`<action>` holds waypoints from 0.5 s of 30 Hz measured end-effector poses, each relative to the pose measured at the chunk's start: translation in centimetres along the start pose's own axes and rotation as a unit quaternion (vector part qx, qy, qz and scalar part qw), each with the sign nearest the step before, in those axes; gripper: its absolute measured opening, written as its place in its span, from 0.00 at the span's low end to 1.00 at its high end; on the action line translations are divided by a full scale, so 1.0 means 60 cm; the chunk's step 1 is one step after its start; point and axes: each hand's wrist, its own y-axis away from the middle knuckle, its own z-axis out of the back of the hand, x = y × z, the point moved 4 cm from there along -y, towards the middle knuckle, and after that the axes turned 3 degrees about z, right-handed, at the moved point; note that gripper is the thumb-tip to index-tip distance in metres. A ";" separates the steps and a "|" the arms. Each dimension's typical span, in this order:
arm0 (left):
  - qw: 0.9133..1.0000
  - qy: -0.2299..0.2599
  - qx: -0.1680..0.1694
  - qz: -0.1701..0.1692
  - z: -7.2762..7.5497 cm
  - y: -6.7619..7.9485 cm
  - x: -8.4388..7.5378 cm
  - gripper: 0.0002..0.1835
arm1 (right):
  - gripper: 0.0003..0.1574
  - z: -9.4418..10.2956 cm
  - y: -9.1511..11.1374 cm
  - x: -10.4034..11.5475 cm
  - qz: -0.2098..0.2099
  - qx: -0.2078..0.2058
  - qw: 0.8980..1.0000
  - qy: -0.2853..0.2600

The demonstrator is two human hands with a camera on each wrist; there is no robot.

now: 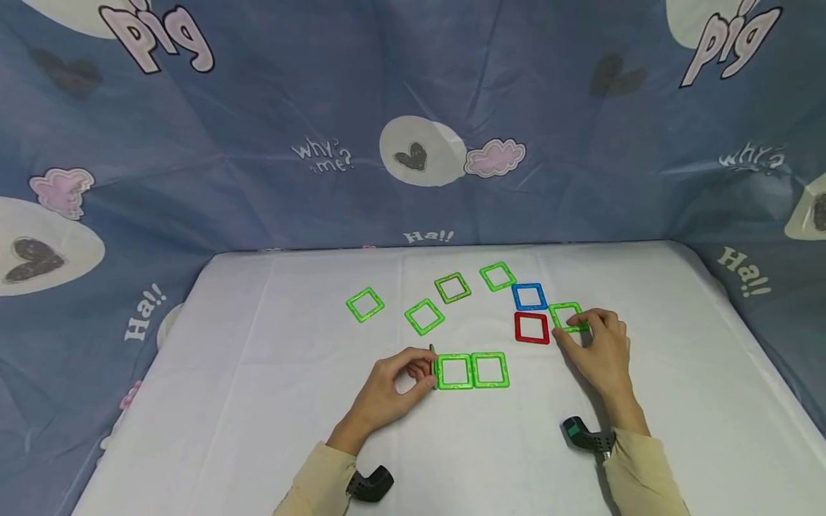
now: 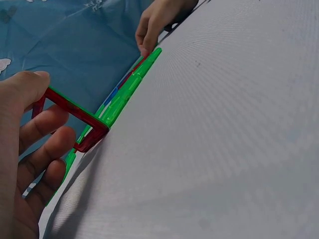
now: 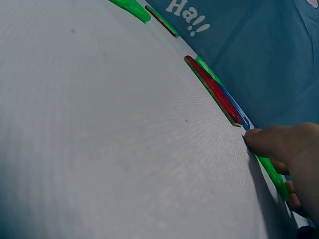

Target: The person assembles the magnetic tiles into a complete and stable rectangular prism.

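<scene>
square (image 2: 77,111), red and green, upright, pinched in left hand (image 1: 390,390), green frame (image 1: 564,306) pinched in right hand (image 1: 603,351)

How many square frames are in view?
10: one upright frame in the left hand, two green joined beside it, one red, one blue behind the red, one green at the right hand, four green toward the back. Stacked ones could be hidden.
</scene>
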 end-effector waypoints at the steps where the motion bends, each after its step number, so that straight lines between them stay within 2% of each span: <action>1: 1.000 0.000 0.001 0.002 0.000 0.000 0.000 0.15 | 0.18 0.000 0.000 -0.001 0.001 -0.002 1.000 0.000; 10: 1.000 -0.001 0.002 0.009 0.003 0.004 0.000 0.15 | 0.14 -0.004 0.003 -0.002 0.000 -0.012 1.000 -0.021; 15: 1.000 0.001 0.006 0.000 0.003 0.000 -0.002 0.15 | 0.13 0.004 0.001 0.001 0.001 -0.042 0.998 -0.046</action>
